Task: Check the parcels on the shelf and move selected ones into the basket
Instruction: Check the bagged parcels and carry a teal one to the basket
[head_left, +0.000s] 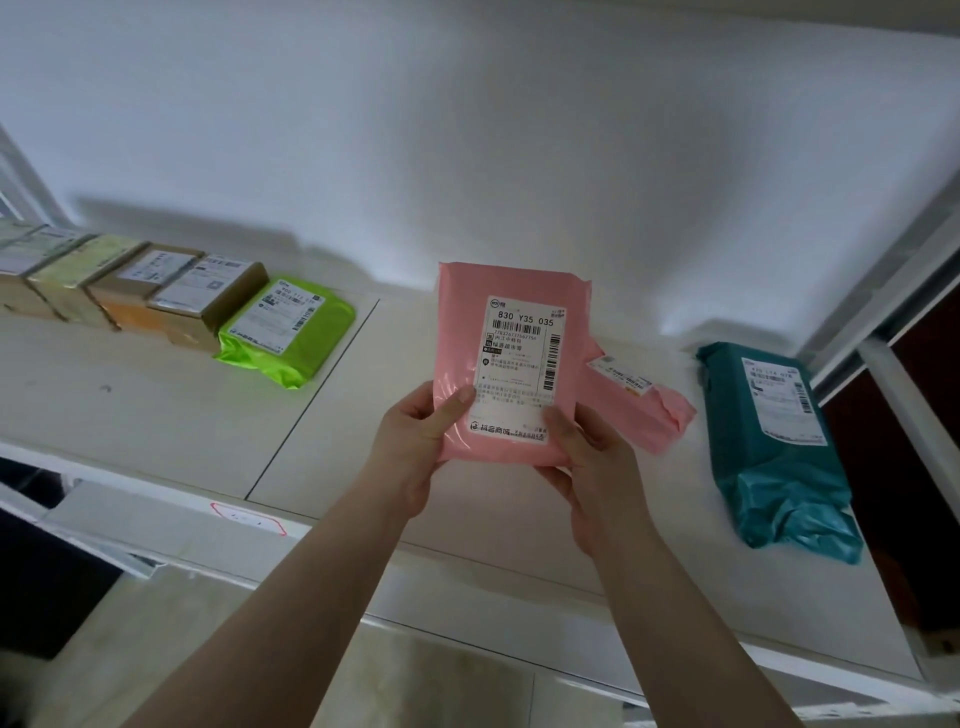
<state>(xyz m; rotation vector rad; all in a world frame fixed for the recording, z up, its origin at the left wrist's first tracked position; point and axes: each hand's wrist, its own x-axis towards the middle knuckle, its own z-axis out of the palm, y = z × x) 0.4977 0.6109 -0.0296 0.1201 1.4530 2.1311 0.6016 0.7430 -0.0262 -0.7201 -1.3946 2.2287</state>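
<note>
Head view, both hands' grip clamped on glossy pink flat parcel, above shelf

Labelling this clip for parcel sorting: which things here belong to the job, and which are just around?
Job: held pink parcel, left hand, right hand, second pink parcel, green parcel, teal parcel, boxes, shelf.
Around: wall, red-outlined sticker.
</note>
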